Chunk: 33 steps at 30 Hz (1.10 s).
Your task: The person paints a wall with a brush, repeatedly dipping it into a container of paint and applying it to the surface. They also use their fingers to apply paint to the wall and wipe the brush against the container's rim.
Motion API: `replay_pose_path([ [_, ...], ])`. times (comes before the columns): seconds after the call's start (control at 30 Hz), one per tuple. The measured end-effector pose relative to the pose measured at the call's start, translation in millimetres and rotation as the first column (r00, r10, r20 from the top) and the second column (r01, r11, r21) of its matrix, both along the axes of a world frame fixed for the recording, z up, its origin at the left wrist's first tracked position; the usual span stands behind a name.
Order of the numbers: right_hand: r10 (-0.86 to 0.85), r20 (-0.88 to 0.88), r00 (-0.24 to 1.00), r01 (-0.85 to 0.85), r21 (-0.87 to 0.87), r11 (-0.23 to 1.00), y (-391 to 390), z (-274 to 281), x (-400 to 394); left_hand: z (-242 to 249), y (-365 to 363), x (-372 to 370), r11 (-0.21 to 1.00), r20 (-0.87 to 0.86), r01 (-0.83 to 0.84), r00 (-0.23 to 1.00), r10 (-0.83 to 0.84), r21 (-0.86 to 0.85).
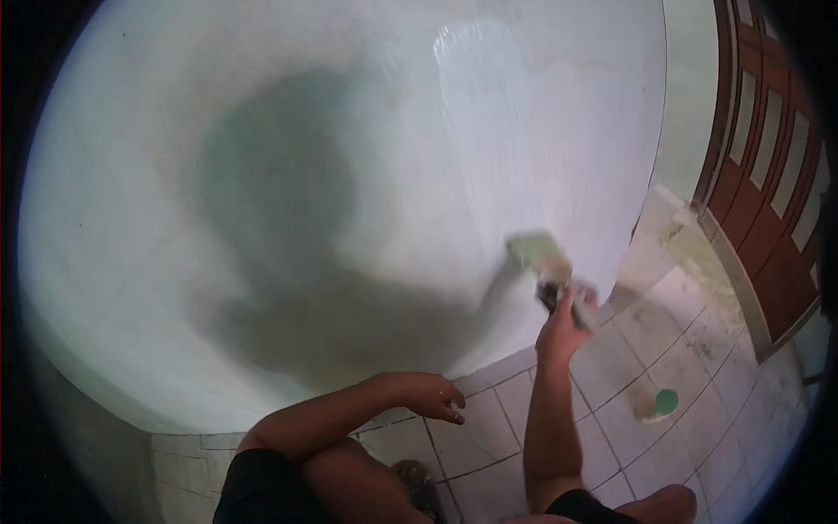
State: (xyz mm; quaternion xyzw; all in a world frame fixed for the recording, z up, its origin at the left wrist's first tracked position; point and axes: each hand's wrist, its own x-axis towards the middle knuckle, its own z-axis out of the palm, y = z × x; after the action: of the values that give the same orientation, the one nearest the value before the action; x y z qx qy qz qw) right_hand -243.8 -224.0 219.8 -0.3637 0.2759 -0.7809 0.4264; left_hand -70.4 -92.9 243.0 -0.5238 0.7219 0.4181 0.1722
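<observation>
My right hand (572, 319) is wrapped around the handle of a wide paintbrush (534, 251), held low against the pale wall (410, 227). Pale green bristles point up and left, and motion blurs them slightly. Above the brush runs a glossy wet streak of white paint (480, 96) on the wall. My left hand (436, 399) hangs over my knee, its fingers loosely curled with nothing visible in them. Small white specks dot its fingertips.
A small round green container or lid (666, 402) is on the tiled floor (628, 349) at right. A brown door with pale panels (768, 131) stands at far right. My foot (415, 480) shows below, and a large shadow falls on the wall.
</observation>
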Motion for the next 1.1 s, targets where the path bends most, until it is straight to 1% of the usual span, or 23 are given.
replay_pose_path([
  [0.03, -0.071, -0.121, 0.99, 0.06, -0.087, 0.994, -4.6, 44.9, -5.6, 2.6, 0.6, -0.7, 1.0, 0.006, -0.001, 1.0, 0.001, 0.024],
  [0.07, -0.072, -0.015, 0.997, 0.069, -0.127, 0.989, -6.7, 93.5, -5.3, 5.1, 0.7, -1.2, 0.999, 0.013, -0.001, 1.0, 0.0, 0.05],
  [0.1, -0.11, 0.01, 0.994, 0.107, -0.304, 0.947, -24.0, 129.2, -7.6, 5.6, -7.1, -0.8, 0.999, 0.005, 0.002, 1.0, -0.002, 0.044],
  [0.13, 0.063, 0.171, 0.983, 0.007, -0.383, 0.924, -12.2, 181.5, -3.0, 5.2, -8.3, 0.2, 1.0, -0.006, 0.021, 1.0, -0.021, 0.022],
  [0.2, 0.051, 0.119, 0.992, 0.02, -0.53, 0.848, -29.7, 235.1, 7.4, 8.3, -8.3, 0.8, 0.999, -0.024, 0.043, 0.999, -0.043, 0.004],
  [0.27, 0.011, 0.066, 0.998, 0.032, -0.614, 0.789, -32.8, 264.5, 22.3, 15.9, -6.6, -0.4, 0.998, -0.038, 0.039, 0.998, -0.041, -0.054],
  [0.33, -0.293, -0.087, 0.952, 0.157, -0.683, 0.714, -40.3, 249.4, 27.5, 18.6, -10.1, -2.3, 0.998, -0.042, 0.052, 0.998, -0.053, -0.029],
  [0.37, -0.341, -0.148, 0.928, 0.159, -0.671, 0.724, -41.1, 229.2, 31.0, 20.3, -10.9, -2.6, 0.998, -0.038, 0.058, 0.998, -0.058, -0.016],
  [0.4, -0.496, -0.258, 0.829, 0.215, -0.673, 0.708, -34.4, 203.3, 28.2, 21.8, -10.2, -2.7, 0.998, -0.042, 0.061, 0.997, -0.061, -0.007],
  [0.43, -0.441, -0.341, 0.83, 0.185, -0.579, 0.794, -25.5, 172.0, 27.8, 23.9, -9.0, -3.4, 0.998, -0.038, 0.056, 0.998, -0.056, -0.013],
  [0.5, -0.422, -0.402, 0.813, 0.196, -0.493, 0.848, -17.3, 96.8, 28.1, 22.8, -10.7, -2.1, 0.998, -0.038, 0.059, 0.998, -0.059, -0.016],
  [0.57, -0.264, -0.438, 0.86, 0.15, -0.278, 0.949, 3.5, 41.9, 23.6, 17.6, -7.8, 0.2, 0.998, -0.03, 0.058, 0.998, -0.058, -0.005],
  [0.67, -0.328, -0.47, 0.819, 0.223, -0.266, 0.938, 10.3, 61.8, 2.5, 30.7, -3.4, -5.2, 0.999, -0.007, 0.031, 1.0, -0.03, 0.016],
  [0.73, -0.333, -0.288, 0.898, 0.182, -0.447, 0.876, -9.7, 125.4, 3.0, 30.7, -0.7, -5.3, 0.999, -0.023, 0.026, 0.999, -0.026, 0.035],
  [0.8, -0.185, -0.105, 0.977, 0.104, -0.522, 0.847, -21.2, 196.9, 11.3, 25.6, -2.1, -6.4, 0.998, -0.044, 0.024, 0.999, -0.021, 0.066],
  [0.83, -0.196, -0.031, 0.98, 0.126, -0.667, 0.734, -45.1, 219.7, 21.5, 24.0, -3.9, -5.6, 0.999, -0.036, 0.032, 0.999, -0.031, 0.042],
  [0.87, -0.04, -0.081, 0.996, -0.018, -0.616, 0.788, -28.3, 245.7, 24.1, 22.7, -6.1, -4.5, 0.999, -0.026, 0.043, 0.999, -0.042, 0.016],
  [0.9, 0.045, -0.098, 0.994, -0.094, -0.578, 0.811, -24.6, 246.8, 25.7, 22.4, -6.8, -3.5, 0.998, -0.031, 0.042, 0.999, -0.04, 0.05],
  [0.93, 0.128, -0.11, 0.986, -0.167, -0.536, 0.827, -20.7, 247.8, 27.2, 23.6, -7.2, -2.9, 0.999, -0.023, 0.032, 0.999, -0.032, -0.003],
  [0.97, -0.021, -0.152, 0.988, -0.062, -0.523, 0.85, -27.6, 222.1, 28.4, 24.6, -7.6, -2.7, 0.997, -0.014, 0.027, 0.999, -0.028, -0.067],
  [1.03, -0.314, -0.242, 0.918, 0.146, -0.531, 0.835, -41.2, 163.1, 33.2, 24.9, -7.2, -6.1, 0.999, -0.019, 0.025, 0.999, -0.025, -0.041],
  [1.07, -0.262, -0.214, 0.941, 0.125, -0.501, 0.856, -26.6, 130.2, 32.3, 25.4, -8.6, -7.2, 0.999, -0.018, 0.021, 1.0, -0.022, -0.026],
  [1.1, -0.163, -0.261, 0.951, 0.072, -0.325, 0.943, -15.4, 87.0, 31.9, 25.1, -9.0, -8.7, 0.999, -0.017, 0.023, 1.0, -0.024, -0.024],
])
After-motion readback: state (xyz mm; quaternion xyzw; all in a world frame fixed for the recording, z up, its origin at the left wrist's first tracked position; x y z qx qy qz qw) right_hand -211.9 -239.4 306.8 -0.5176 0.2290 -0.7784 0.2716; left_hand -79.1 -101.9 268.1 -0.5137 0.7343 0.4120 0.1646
